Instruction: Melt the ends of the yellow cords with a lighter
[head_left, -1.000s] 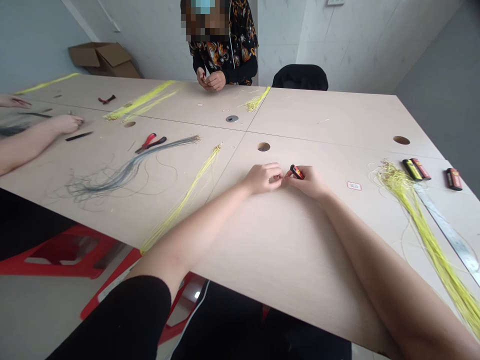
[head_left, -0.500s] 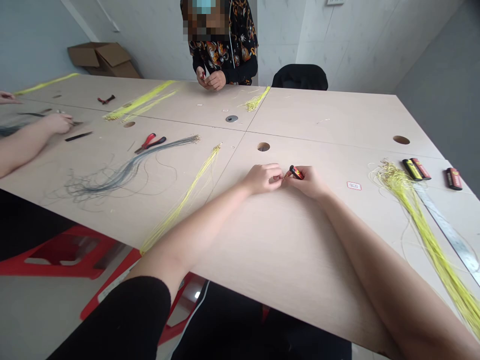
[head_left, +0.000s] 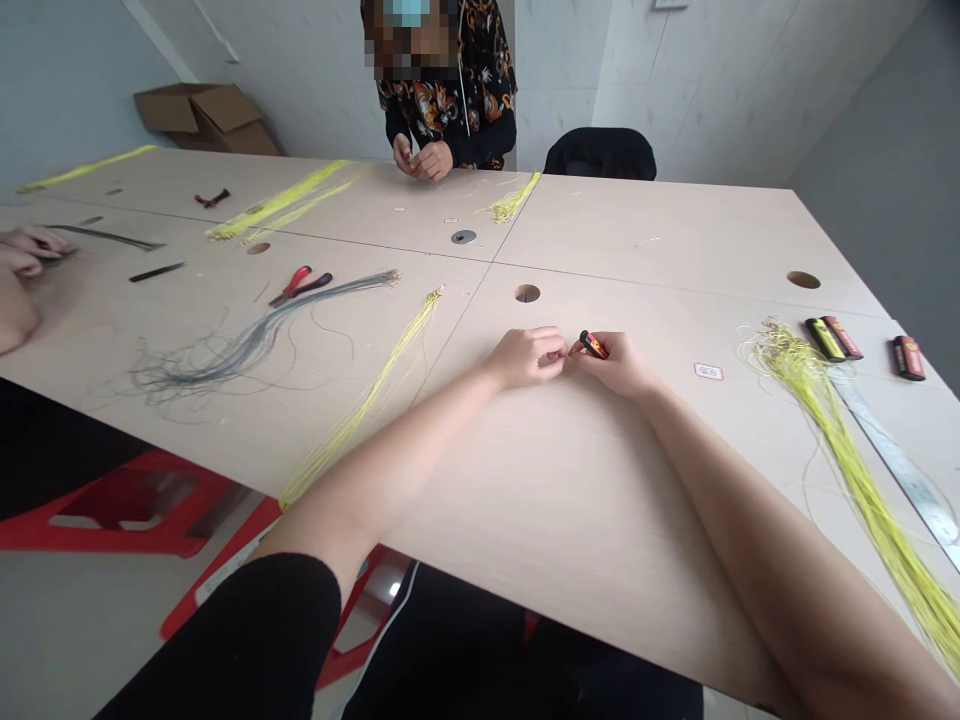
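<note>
My right hand [head_left: 613, 364] is closed around a small dark lighter [head_left: 594, 345] with a red and yellow label, its end pointing up and left. My left hand [head_left: 531, 357] pinches with thumb and forefinger just left of the lighter, the fingertips of both hands almost meeting. Whatever lies in that pinch is too small to name. Left of my left forearm runs a thin bundle of yellow cords [head_left: 375, 385]. Beyond my right forearm lies a thicker bundle of yellow cords [head_left: 844, 440], beside a metal ruler [head_left: 896, 460].
More lighters [head_left: 825, 340] and a small label [head_left: 709, 371] lie to the right. Grey cords [head_left: 247, 355] and red-handled pliers [head_left: 300, 287] are on the left. Holes [head_left: 527, 293] pierce the tabletop. One person [head_left: 450, 110] works opposite; another's hands [head_left: 34, 248] are at far left.
My hands and the lighter stay nearly where they were. At far left, the other person's hand has drawn back leftward, leaving a dark strand bundle showing on the table.
</note>
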